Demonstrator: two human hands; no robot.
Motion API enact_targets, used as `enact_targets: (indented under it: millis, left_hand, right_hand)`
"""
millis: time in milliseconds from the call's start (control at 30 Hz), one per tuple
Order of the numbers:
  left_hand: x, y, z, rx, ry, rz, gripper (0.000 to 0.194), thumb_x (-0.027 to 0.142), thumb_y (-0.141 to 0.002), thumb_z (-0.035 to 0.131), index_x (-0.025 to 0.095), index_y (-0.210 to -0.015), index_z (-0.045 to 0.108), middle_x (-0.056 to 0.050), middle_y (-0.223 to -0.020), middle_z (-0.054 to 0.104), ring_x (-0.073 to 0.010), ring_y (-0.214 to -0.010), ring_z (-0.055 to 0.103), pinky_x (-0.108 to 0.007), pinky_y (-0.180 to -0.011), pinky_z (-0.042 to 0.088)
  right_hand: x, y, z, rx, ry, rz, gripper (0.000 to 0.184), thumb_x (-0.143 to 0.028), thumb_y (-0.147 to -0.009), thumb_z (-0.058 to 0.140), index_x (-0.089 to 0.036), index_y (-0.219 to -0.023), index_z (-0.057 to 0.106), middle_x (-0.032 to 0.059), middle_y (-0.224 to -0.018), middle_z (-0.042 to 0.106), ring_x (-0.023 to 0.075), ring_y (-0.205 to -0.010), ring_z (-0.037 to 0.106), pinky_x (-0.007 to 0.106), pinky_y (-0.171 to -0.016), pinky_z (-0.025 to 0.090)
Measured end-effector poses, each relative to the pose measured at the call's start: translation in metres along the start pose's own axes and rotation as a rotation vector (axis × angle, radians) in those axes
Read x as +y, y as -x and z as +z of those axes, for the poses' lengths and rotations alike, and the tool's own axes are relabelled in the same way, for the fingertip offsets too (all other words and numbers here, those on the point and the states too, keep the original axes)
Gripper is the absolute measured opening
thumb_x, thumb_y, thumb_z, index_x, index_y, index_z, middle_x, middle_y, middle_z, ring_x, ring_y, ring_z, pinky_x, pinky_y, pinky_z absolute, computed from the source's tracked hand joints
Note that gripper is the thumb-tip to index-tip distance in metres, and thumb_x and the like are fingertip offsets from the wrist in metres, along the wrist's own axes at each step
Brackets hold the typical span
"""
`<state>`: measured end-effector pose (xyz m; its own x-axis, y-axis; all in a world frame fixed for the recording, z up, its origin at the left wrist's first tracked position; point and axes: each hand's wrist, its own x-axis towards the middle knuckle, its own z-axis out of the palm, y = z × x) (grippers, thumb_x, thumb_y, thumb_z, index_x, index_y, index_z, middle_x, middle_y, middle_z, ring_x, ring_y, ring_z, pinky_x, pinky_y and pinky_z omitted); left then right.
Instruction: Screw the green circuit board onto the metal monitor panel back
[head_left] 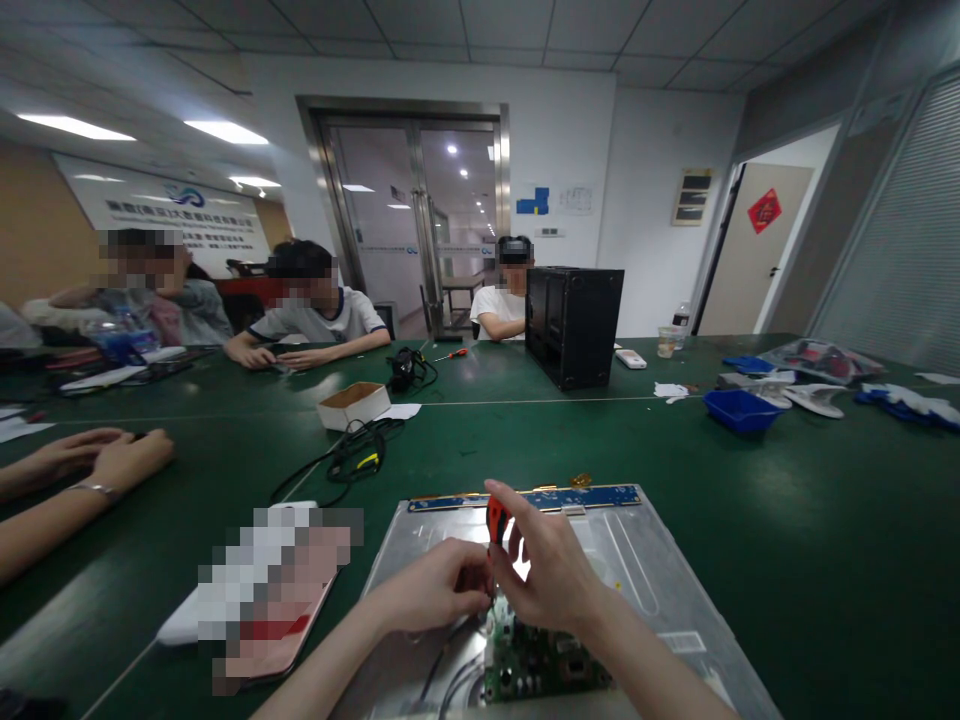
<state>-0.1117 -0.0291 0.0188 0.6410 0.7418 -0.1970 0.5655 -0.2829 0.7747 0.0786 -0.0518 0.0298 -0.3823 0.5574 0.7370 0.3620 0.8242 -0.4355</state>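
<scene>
My right hand (pixel 551 565) grips a screwdriver (pixel 496 520) with a red and black handle, which stands nearly upright. The shaft points down to a green circuit board (pixel 536 665) on the back of a flat metal display panel (pixel 664 590). Close by on the left, my left hand (pixel 442 585) has its fingers curled together around the lower shaft area; what they pinch is hidden. Dark cables (pixel 457 680) run beside the board. A narrow blue circuit strip (pixel 600 496) lines the panel's far edge.
Left of the panel lie a phone (pixel 289 630) and a white object (pixel 187 605). Beyond are a black cable (pixel 352 455), an open small box (pixel 352 405), a black computer case (pixel 577 325) and a blue tray (pixel 739 412). A neighbour's hands (pixel 120 465) rest at left; other people sit opposite.
</scene>
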Motion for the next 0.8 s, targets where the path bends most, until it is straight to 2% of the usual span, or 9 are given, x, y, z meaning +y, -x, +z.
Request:
enact_targets:
  millis: [300,600,800]
  left_hand:
    - [-0.003,-0.002,0.0,-0.023,0.012,0.008,0.011,0.019,-0.071,0.06,0.018,-0.08,0.054,0.003,-0.07,0.051,-0.0155,-0.068,0.051,-0.024,-0.06,0.038]
    - [0.009,0.002,-0.004,0.0,-0.035,0.006,0.016,0.016,-0.069,0.058,0.017,-0.085,0.06,0.003,-0.07,0.053,-0.0143,-0.064,0.048,-0.024,-0.058,0.035]
    - [0.005,0.001,-0.001,0.004,-0.018,0.008,0.012,0.021,-0.07,0.06,0.017,-0.08,0.057,0.003,-0.069,0.051,-0.0146,-0.065,0.048,-0.023,-0.057,0.035]
  right_hand:
    - [0.003,0.002,0.003,0.013,0.036,0.008,0.069,-0.015,-0.084,0.051,-0.022,-0.148,0.027,0.0018,-0.083,0.069,0.0155,-0.055,0.062,0.027,-0.05,0.047]
    - [0.006,0.002,0.005,0.023,0.04,0.016,0.064,-0.017,-0.085,0.053,-0.025,-0.144,0.03,0.0026,-0.092,0.068,0.0131,-0.055,0.06,0.025,-0.048,0.045]
    - [0.002,0.001,0.001,-0.018,0.014,0.014,0.07,-0.016,-0.083,0.052,-0.023,-0.148,0.026,0.0031,-0.092,0.069,0.0145,-0.057,0.062,0.027,-0.051,0.048]
